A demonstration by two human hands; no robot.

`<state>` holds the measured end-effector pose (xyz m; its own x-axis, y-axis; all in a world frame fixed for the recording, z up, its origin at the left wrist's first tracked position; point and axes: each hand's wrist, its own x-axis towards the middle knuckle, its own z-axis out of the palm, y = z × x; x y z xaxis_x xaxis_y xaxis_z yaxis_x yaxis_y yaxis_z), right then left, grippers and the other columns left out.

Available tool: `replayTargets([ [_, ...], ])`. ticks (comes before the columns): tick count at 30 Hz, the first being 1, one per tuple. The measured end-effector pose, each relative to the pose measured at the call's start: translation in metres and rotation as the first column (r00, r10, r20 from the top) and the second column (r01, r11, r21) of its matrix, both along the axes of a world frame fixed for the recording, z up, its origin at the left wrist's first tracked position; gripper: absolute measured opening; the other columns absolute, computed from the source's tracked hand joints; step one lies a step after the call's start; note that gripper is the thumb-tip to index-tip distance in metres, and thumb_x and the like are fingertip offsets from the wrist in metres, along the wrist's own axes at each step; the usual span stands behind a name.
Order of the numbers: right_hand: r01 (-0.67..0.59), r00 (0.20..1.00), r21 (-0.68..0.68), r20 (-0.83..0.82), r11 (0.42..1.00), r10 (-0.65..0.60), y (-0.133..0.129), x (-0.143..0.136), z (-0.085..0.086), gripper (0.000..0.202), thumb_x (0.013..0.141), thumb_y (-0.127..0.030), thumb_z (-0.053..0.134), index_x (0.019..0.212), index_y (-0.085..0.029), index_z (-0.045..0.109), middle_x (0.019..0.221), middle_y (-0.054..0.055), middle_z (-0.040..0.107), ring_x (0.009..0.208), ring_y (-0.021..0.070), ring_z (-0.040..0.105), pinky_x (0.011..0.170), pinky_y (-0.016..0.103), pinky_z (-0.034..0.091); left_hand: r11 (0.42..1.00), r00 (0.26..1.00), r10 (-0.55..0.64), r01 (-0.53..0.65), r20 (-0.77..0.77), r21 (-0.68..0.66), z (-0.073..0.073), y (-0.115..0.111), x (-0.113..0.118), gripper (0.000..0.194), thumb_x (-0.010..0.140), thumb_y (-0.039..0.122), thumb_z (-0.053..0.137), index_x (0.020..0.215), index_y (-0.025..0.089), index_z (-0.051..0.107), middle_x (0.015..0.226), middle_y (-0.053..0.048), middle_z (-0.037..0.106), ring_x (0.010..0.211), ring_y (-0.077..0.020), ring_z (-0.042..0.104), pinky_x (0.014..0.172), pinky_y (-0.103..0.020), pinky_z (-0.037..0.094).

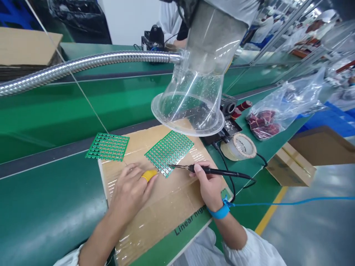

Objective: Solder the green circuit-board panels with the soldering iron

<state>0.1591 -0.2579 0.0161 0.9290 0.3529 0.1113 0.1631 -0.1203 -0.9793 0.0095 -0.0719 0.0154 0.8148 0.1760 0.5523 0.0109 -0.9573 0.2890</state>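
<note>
A green circuit panel (169, 149) lies on the taped cardboard sheet (155, 221). My right hand (209, 181) grips a black soldering iron (222, 172), its metal tip at the panel's lower part. Around my right wrist is a blue strap (220, 211) with a blue cord. My left hand (134, 186), with a yellow cover (149, 175) on one finger, is at the panel's lower left edge, fingers drawn together on something thin that I cannot make out. A second green panel (108, 147) lies at the board's upper left corner.
A clear fume hood (191, 107) on a metal hose (111, 59) hangs above the panel. To the right are a tape roll (242, 147), a plastic bag of dark red bundles (266, 122) and a cardboard box (291, 166). Other people sit in the background.
</note>
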Motion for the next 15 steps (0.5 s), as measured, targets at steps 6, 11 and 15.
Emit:
replayTargets([
  [6,0.009,1.000,-0.055,-0.018,0.998,-0.010,-0.0016,0.0011,0.0007,0.024,0.088,-0.044,0.072,0.079,-0.022,0.065,0.068,0.000,0.069,0.054,0.0189,0.069,0.052,0.029,0.058,1.000,1.000,0.001,-0.001,-0.028,-0.008,-0.0004,0.0001,-0.0025,0.005,0.093,0.014,0.066,0.095,0.019,0.065,0.085,0.001,0.073,0.078,-0.0159,0.065,0.097,-0.042,0.049],
  [11,-0.002,1.000,-0.045,-0.007,0.999,0.002,0.0007,0.0004,0.0007,0.018,0.087,-0.037,0.071,0.079,-0.022,0.066,0.064,-0.001,0.068,0.053,0.0181,0.069,0.051,0.027,0.056,1.000,1.000,-0.010,0.010,-0.020,-0.003,0.0010,-0.0001,-0.0006,0.007,0.093,0.012,0.066,0.095,0.018,0.065,0.083,0.001,0.073,0.076,-0.0162,0.064,0.095,-0.041,0.048],
  [15,-0.014,1.000,-0.049,0.002,0.999,0.014,0.0006,0.0007,0.0013,0.017,0.087,-0.036,0.071,0.079,-0.022,0.067,0.062,-0.001,0.067,0.053,0.0182,0.069,0.051,0.026,0.055,1.000,1.000,-0.003,0.003,-0.026,0.014,0.0011,-0.0006,0.0008,0.005,0.093,0.013,0.066,0.092,0.018,0.066,0.083,0.000,0.073,0.077,-0.0161,0.065,0.095,-0.040,0.047],
])
